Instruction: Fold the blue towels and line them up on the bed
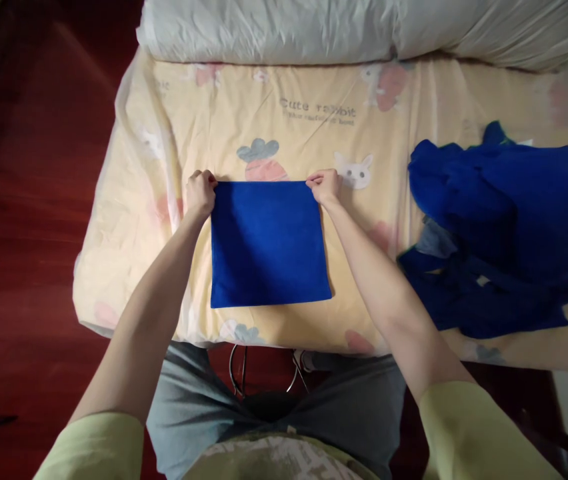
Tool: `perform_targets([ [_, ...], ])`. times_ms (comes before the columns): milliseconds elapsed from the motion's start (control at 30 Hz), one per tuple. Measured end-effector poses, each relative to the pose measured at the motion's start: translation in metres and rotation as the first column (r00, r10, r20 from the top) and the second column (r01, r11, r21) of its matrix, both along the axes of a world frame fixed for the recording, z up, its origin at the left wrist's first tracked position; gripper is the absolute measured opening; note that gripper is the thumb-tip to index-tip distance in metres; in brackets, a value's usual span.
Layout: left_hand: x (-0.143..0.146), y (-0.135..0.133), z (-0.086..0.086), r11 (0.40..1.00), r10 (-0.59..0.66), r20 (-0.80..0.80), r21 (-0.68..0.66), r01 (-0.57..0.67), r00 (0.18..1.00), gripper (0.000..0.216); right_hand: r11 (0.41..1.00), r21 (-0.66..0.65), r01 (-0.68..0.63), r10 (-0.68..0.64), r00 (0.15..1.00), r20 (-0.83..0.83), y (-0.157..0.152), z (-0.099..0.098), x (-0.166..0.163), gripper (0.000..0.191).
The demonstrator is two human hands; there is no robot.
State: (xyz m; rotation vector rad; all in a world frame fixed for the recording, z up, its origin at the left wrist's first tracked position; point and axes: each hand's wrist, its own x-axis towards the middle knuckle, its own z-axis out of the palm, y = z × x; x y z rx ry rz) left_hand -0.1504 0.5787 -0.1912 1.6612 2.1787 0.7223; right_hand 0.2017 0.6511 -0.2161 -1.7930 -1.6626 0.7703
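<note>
A flat, rectangular blue cloth is spread in front of me over the bed's near side. My left hand pinches its far left corner. At the far right corner, my right hand grips the cloth between thumb and fingers. The far edge runs straight between both hands, and the near edge slants slightly. A shadow falls across the left part of the cloth.
A heap of crumpled blue cloths lies on the right, with a greyish piece among them. The yellow rabbit-print sheet covers the bed. A rolled white quilt lines the far side. Dark red floor shows at left.
</note>
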Motion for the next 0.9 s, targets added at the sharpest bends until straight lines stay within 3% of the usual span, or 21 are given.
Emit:
perform_targets([
  [100, 0.012, -0.015, 0.005, 1.000, -0.017, -0.032, 0.011, 0.018, 0.999, 0.029, 0.998, 0.036, -0.055, 0.051, 0.993, 0.105, -0.009, 0.004, -0.005, 0.019],
  [167, 0.030, -0.035, 0.010, 0.996, -0.076, -0.087, 0.048, 0.080, 0.993, 0.043, 0.979, 0.124, -0.159, 0.134, 0.972, 0.192, -0.029, 0.010, -0.016, 0.031],
  [267, 0.067, -0.074, 0.014, 0.963, -0.252, -0.167, 0.057, 0.265, 0.953, 0.061, 0.899, 0.193, -0.394, 0.317, 0.887, 0.337, -0.076, 0.017, -0.044, 0.053],
  [367, 0.097, -0.102, 0.007, 0.923, -0.378, -0.176, -0.001, 0.384, 0.909, 0.065, 0.837, 0.113, -0.535, 0.452, 0.793, 0.408, -0.122, 0.018, -0.070, 0.062],
  [467, 0.098, -0.103, -0.005, 0.941, -0.335, -0.154, -0.014, 0.337, 0.930, 0.067, 0.850, 0.053, -0.524, 0.459, 0.787, 0.413, -0.135, 0.012, -0.074, 0.065],
  [700, 0.047, -0.071, -0.019, 0.982, -0.183, -0.116, 0.024, 0.187, 0.976, 0.071, 0.929, 0.016, -0.371, 0.322, 0.825, 0.464, -0.083, 0.003, -0.038, 0.070],
  [800, 0.050, -0.079, -0.016, 0.984, -0.158, -0.124, 0.063, 0.166, 0.980, 0.072, 0.941, 0.016, -0.337, 0.286, 0.823, 0.491, -0.080, 0.002, -0.034, 0.073],
  [900, 0.066, -0.107, -0.011, 0.965, -0.242, -0.139, 0.074, 0.253, 0.960, 0.072, 0.933, 0.023, -0.359, 0.298, 0.808, 0.509, -0.097, 0.003, -0.032, 0.075],
])
